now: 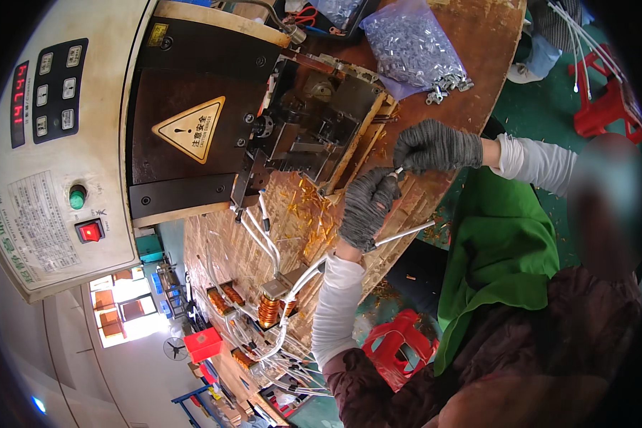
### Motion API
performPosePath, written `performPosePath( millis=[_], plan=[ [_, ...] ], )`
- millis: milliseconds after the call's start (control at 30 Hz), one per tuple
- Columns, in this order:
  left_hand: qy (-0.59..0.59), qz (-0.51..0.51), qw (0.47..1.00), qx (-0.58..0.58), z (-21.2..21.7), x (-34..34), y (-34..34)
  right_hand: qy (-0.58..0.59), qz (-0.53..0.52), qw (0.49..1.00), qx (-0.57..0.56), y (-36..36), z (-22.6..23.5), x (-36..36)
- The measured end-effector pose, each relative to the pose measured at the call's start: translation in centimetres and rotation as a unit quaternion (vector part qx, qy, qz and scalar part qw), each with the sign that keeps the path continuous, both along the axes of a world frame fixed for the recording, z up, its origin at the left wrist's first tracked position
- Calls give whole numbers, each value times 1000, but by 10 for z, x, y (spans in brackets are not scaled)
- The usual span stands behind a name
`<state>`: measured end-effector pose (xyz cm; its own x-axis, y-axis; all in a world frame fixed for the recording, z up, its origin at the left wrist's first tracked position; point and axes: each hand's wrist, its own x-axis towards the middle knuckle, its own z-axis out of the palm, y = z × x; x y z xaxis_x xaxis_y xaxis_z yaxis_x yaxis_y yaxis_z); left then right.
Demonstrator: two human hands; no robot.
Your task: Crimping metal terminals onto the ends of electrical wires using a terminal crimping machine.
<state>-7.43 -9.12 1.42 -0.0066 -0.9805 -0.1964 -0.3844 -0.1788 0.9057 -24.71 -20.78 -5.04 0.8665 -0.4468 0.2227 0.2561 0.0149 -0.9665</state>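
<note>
Both my hands wear dark grey knit gloves and meet near the table's edge, beside the press machine (321, 121). My left hand (367, 207), the lower one in the picture, has its fingers closed around a white wire (312, 269) that runs up from the copper coil (268, 311). A small pale tip (399, 170) shows between the two hands. My right hand (435, 146) pinches at this tip; what its fingers hold is mostly hidden. Another stretch of white wire (406, 232) sticks out past my left wrist.
A clear bag of small metal terminals (414, 46) lies beyond my right hand, with loose terminals (446, 89) at its mouth. Copper-coloured scraps (314, 221) litter the wooden table. A red stool (399, 346) stands below; more coils (225, 299) lie farther along.
</note>
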Motion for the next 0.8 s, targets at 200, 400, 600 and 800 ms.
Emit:
performPosePath(
  millis=[200, 400, 600, 800],
  plan=[
    [-87, -34, 994, -59, -6, 2, -3, 11, 20, 999, -31, -5, 4, -3],
    [-106, -30, 991, -72, -12, -1, -5, 3, -44, 989, -143, -3, 7, -1],
    [11, -34, 999, -30, -12, 9, -4, 13, -123, 940, -317, -1, 22, 7],
    [120, 10, 990, 67, 1, 15, -8, 57, -63, 988, -130, -9, 28, 10]
  ],
)
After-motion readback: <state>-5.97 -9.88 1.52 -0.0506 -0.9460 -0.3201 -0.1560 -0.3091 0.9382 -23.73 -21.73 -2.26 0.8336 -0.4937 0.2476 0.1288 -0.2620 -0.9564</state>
